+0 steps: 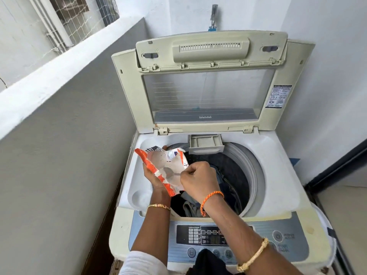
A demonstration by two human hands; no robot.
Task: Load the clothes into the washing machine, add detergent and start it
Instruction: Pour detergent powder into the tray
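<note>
A top-loading washing machine stands in front of me with its lid raised. Dark clothes fill the drum. My left hand holds an opened orange and white detergent packet over the left side of the tub. My right hand pinches the handle of a spoon whose bowl sits inside the packet. The detergent drawer at the back rim is pulled out and looks empty.
The control panel with power and start buttons lies under my forearms. A grey parapet wall runs close on the left. A tap sticks out of the wall behind the lid. A dark door frame is on the right.
</note>
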